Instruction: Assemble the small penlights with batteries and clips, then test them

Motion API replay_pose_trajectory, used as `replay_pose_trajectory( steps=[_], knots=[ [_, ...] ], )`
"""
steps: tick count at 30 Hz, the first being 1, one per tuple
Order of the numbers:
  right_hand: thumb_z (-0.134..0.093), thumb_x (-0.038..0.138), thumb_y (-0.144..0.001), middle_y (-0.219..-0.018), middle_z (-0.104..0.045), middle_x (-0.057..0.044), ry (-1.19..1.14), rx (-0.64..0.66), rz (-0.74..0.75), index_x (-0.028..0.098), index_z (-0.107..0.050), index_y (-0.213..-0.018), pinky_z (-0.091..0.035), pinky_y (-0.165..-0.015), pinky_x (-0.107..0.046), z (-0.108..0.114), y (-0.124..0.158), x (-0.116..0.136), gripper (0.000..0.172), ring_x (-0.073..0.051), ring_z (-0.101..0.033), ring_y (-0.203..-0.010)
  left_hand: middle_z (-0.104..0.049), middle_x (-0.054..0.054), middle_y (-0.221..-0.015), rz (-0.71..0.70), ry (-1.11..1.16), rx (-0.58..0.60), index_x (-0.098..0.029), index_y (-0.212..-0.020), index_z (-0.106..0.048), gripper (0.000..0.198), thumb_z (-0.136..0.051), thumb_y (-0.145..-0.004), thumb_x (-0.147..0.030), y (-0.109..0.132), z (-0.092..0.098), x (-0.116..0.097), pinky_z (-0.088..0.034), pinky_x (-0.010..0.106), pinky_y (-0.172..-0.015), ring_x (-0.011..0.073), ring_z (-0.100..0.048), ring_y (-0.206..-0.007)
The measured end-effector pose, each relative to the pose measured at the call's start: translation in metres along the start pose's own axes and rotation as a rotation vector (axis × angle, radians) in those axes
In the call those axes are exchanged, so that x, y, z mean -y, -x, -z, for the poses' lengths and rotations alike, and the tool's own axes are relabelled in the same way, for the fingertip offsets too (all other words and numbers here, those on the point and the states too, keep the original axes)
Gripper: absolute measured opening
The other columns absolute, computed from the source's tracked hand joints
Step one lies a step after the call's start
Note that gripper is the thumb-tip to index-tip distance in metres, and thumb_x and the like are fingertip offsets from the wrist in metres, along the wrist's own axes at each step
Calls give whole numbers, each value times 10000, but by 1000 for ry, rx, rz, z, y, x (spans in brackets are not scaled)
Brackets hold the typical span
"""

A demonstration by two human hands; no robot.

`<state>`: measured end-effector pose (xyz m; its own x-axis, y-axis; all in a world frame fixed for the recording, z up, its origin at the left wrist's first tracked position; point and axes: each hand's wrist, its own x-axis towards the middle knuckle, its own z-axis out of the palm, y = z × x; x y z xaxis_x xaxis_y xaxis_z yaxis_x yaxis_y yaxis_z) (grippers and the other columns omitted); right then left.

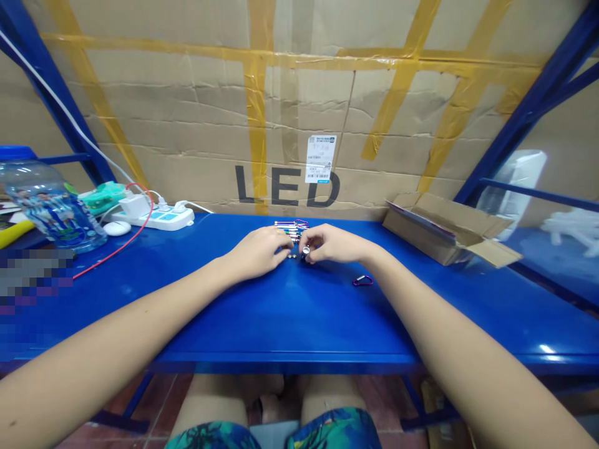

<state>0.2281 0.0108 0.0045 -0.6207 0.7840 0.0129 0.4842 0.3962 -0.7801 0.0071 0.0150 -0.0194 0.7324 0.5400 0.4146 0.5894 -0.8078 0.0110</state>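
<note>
My right hand (324,243) is closed, its thumb and fingers pinching a small dark tube (306,251) whose round, silver-rimmed end faces me. My left hand (262,251) rests palm down on the blue table, fingers slightly bent and thumb apart from them. Just beside its fingertips lie a few tiny round silver pieces (292,256), too small to name surely. Behind both hands sits a row of slim shiny metal tubes (291,228) in several colours, partly hidden by my fingers. A purple carabiner (362,281) lies to the right, under my right forearm's inner side.
An opened cardboard box (435,234) stands at the back right of the blue table (290,324). At the left are a plastic bottle (51,206), a white power strip (171,218), a white round object (116,228) and a red cable (124,249). A large carton (201,125) forms the back.
</note>
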Motion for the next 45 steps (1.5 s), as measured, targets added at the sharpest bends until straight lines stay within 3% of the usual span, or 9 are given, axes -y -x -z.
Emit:
replay_pose_trajectory(
  steps=[5, 14, 17, 21, 24, 32, 36, 40, 45],
  knots=[
    [-636, 140, -630, -752, -673, 2, 26, 1, -14, 171, -628, -824, -488, -685, -274, 1, 0, 0, 196, -154, -620, -720, -717, 82, -950, 56, -73, 144, -212, -984, -748, 222, -546, -921, -277, -1, -7, 2, -492, 382, -814, 266, -639, -940],
    [-626, 141, -648, -756, -674, 4, 73, -12, -23, 177, -609, -836, -496, -675, -274, -2, 0, 2, 193, -157, -636, -710, -714, 36, -788, 160, 105, 60, -207, -771, -725, 121, -612, -803, -178, -6, -12, 1, -476, 324, -724, 224, -626, -822],
    [-606, 127, -660, -755, -670, 2, 49, -19, -17, 178, -590, -837, -504, -668, -274, -2, 0, 1, 185, -155, -637, -698, -710, 32, -795, 157, 119, -28, -194, -768, -693, 88, -615, -803, -174, -6, -8, -1, -474, 319, -738, 215, -625, -832],
    [-571, 96, -670, -750, -661, -2, -8, -45, -38, 179, -562, -825, -513, -667, -267, -4, 1, 4, 176, -148, -639, -691, -718, 28, -858, 116, 166, -260, -185, -885, -699, 126, -576, -887, -213, -4, 1, -7, -469, 294, -734, 172, -637, -797],
    [-555, 80, -668, -736, -648, 3, -29, -59, -22, 174, -566, -821, -516, -680, -271, -7, 1, 7, 181, -145, -638, -678, -737, 25, -896, 19, 157, -302, -198, -943, -709, 157, -556, -928, -232, -3, 3, -11, -479, 288, -755, 161, -652, -805],
    [-546, 91, -661, -713, -644, 9, -74, -51, 24, 173, -562, -798, -520, -680, -283, -9, -2, 4, 160, -145, -636, -659, -743, 41, -980, -74, 172, -237, -199, -955, -712, 185, -529, -931, -196, -3, 0, -12, -512, 328, -863, 185, -671, -909],
    [-570, 109, -663, -724, -653, 10, -78, -35, 8, 179, -552, -802, -527, -680, -293, -4, -2, -1, 156, -155, -645, -676, -731, 43, -970, 35, 162, -212, -190, -986, -695, 193, -520, -907, -168, -2, 0, -12, -520, 334, -843, 192, -664, -890],
    [-595, 113, -653, -735, -666, 10, -69, -5, -14, 179, -566, -831, -533, -689, -297, -1, -2, -4, 191, -159, -645, -691, -716, 79, -1048, 108, 63, -68, -191, -1054, -698, 233, -507, -919, -188, -3, -5, -10, -512, 384, -887, 241, -648, -1002],
    [-606, 139, -680, -734, -668, -2, 2, -11, -14, 173, -576, -837, -521, -674, -295, 0, -1, -1, 163, -169, -651, -698, -703, 102, -1007, 31, -27, 88, -189, -1048, -721, 264, -474, -963, -225, -5, -15, -9, -494, 408, -898, 260, -634, -987]
  ],
)
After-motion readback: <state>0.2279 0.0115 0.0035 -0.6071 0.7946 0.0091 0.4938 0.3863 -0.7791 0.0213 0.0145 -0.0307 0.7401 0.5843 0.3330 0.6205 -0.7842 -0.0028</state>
